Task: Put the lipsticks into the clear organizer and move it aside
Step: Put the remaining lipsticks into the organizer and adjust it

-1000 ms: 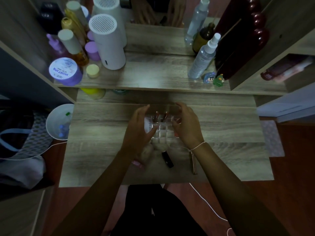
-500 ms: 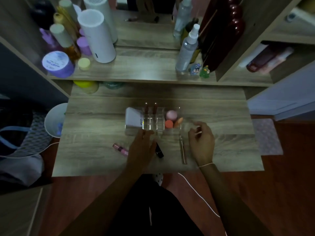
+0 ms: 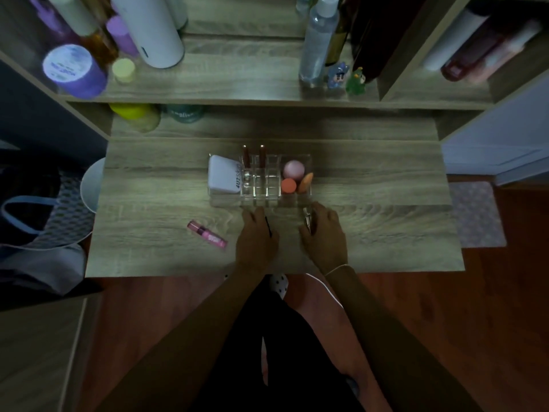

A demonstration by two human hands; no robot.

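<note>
The clear organizer [image 3: 297, 200] stands mid-table. Two lipsticks [image 3: 253, 157] stand upright in its back slots. A white compact [image 3: 223, 177] fills its left bay, and pink and orange sponges [image 3: 293, 176] its right bay. My left hand [image 3: 258, 237] lies just in front of the organizer, closed over a black lipstick [image 3: 268, 226] of which only a sliver shows. My right hand [image 3: 323, 231] grips a slim gold lipstick [image 3: 307, 219] near the organizer's front right corner. A pink lipstick [image 3: 207, 234] lies loose on the table to the left.
A shelf [image 3: 237, 87] behind the table carries a purple jar [image 3: 74, 69], a white cylinder [image 3: 151, 31], a spray bottle [image 3: 316, 43] and two small figurines [image 3: 346, 77]. A white bin [image 3: 92, 188] stands left of the table. A white cable [image 3: 323, 288] hangs off the front edge.
Both hands left the organizer and came down in front of it. The left closed over the black lipstick and the right took hold of the gold one. The camera tilted down.
</note>
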